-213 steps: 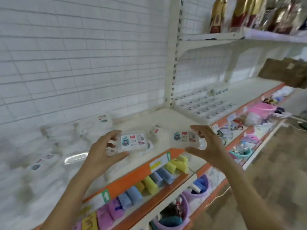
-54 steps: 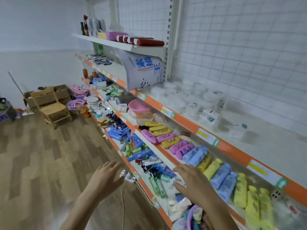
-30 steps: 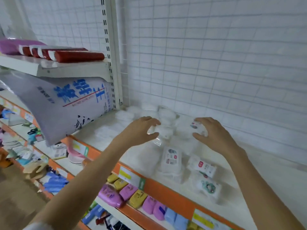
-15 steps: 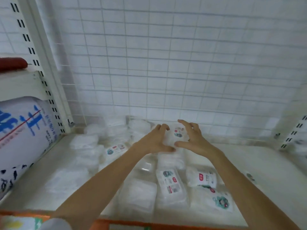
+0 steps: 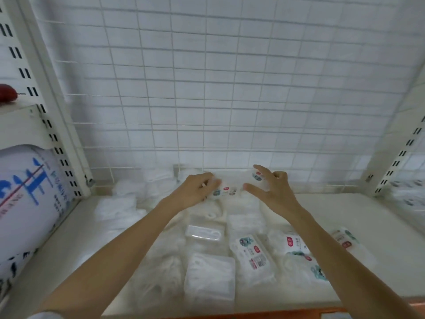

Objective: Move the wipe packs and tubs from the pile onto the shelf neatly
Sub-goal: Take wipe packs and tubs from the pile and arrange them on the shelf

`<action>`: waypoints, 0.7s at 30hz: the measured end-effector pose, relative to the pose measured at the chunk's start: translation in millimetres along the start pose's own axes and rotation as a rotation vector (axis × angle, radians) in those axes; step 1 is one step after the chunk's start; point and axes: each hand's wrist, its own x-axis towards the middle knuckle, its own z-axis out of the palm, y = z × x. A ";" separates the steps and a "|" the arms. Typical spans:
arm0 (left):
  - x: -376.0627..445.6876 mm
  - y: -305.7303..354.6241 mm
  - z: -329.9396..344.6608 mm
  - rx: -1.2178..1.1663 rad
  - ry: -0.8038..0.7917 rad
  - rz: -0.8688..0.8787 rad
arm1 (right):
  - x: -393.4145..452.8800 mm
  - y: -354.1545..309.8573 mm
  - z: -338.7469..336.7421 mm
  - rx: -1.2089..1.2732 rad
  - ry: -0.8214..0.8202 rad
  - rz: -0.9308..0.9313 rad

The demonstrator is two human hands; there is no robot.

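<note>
A pile of white wipe packs and clear tubs lies on the white shelf. At the back of the pile, my left hand grips a small wipe pack with a red and teal label. Just to its right, my right hand holds another labelled wipe pack between thumb and forefinger, lifted slightly higher. Nearer the front lie labelled packs, a clear tub and a larger clear tub.
A white wire grid backs the shelf, with slotted uprights at left and right. A big white bag with blue print stands at the left. The orange shelf edge runs along the front.
My hands were together over one pack at the back of the pile. They have drawn slightly apart, and each now holds a pack.
</note>
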 end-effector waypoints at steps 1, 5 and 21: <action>-3.0 0.4 -2.9 -0.053 0.019 -0.068 | 0.9 0.5 1.2 -0.024 -0.006 0.004; -11.0 -5.1 -12.4 -0.185 -0.042 -0.267 | -0.2 0.8 12.3 -0.175 -0.143 0.060; -25.7 -22.2 -18.0 0.200 -0.167 -0.162 | -14.3 -4.9 9.2 -0.040 -0.274 0.060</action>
